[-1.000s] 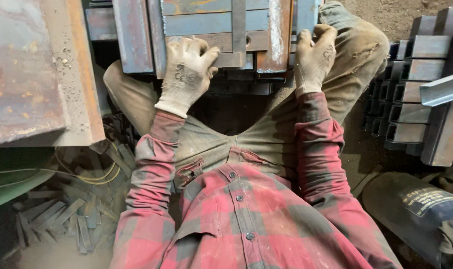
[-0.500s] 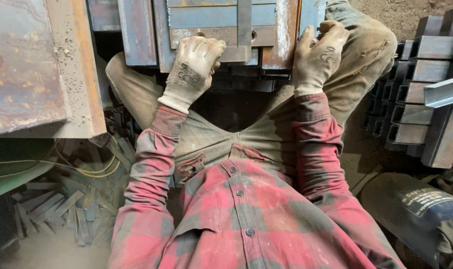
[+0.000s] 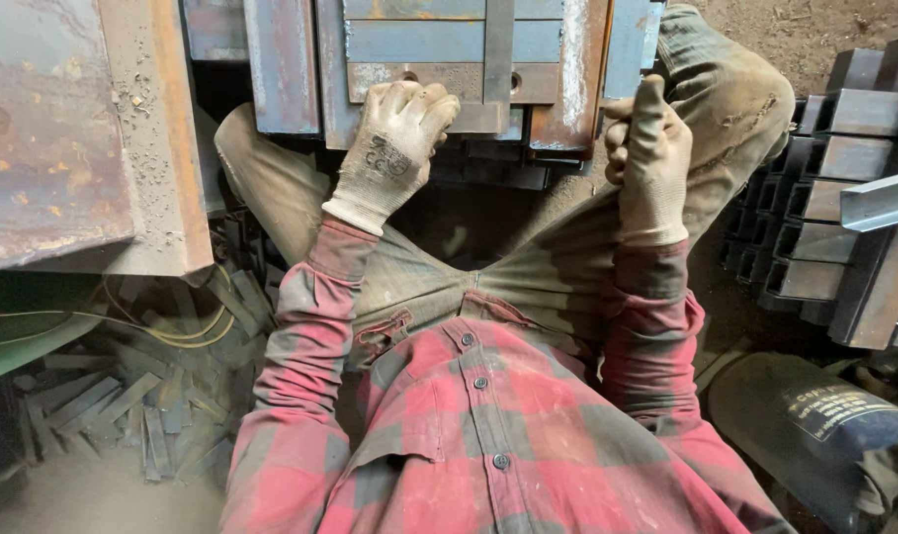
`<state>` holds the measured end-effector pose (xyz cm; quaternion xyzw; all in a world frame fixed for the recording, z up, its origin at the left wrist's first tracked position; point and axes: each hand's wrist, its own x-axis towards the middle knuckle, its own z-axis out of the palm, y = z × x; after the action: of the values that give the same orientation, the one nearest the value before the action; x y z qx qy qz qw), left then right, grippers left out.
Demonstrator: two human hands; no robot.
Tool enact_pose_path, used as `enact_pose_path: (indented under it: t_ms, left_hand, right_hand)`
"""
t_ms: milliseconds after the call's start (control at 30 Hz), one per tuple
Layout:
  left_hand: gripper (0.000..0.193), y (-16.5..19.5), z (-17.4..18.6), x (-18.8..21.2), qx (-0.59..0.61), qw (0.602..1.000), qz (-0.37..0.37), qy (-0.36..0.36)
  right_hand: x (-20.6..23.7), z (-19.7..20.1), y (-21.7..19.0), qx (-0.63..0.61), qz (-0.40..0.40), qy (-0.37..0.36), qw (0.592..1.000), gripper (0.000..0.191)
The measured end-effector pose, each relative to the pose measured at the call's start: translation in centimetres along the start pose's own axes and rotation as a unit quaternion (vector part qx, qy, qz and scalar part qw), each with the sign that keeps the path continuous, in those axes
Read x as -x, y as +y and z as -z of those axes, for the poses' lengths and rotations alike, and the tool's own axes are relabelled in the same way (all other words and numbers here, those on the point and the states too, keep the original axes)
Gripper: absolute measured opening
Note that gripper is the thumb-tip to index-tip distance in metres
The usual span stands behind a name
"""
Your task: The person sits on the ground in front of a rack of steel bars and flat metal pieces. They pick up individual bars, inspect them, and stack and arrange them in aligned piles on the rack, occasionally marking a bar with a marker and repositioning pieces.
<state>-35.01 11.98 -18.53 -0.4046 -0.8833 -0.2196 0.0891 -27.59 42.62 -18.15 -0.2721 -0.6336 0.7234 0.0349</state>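
Your left hand (image 3: 394, 148), in a dirty white glove, lies on the near edge of the rusty steel plate (image 3: 424, 84), fingers (image 3: 424, 104) curled over that edge and grasping it. The plate sits in a stack of flat steel pieces directly ahead of you, above your knees. Your right hand (image 3: 651, 163), also gloved, grips the right side of the same stack, fingers clenched around an upright rusty edge, thumb pointing up. A large rusty steel beam (image 3: 73, 138) lies to your left. Stacked steel channel pieces (image 3: 844, 178) stand to your right. Short metal offcuts (image 3: 123, 415) litter the floor at lower left.
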Motion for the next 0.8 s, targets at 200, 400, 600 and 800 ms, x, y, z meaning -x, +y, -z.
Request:
enact_pose_path:
  t_ms: [200,400,600,800]
  left_hand:
    - [0.041,-0.4,-0.3,0.0,0.035,0.999,0.004,0.011]
    - [0.037,-1.0,-0.8,0.3,0.056,0.998,-0.008,0.027]
    - [0.037,-1.0,-0.8,0.1,0.059,0.998,0.001,0.028]
    - [0.036,-1.6,0.3,-0.7,0.080,0.997,0.023,0.003]
  right_hand:
    - [0.4,-0.4,0.5,-0.065,0.016,-0.039,0.997,0.028]
    - [1.4,-0.8,0.6,-0.080,0.065,-0.048,0.994,0.033]
    - [1.1,-1.2,1.3,-0.037,0.099,-0.028,0.994,0.011]
    - [-1.0,-2.3,0.1,0.142,0.331,-0.060,0.931,0.013]
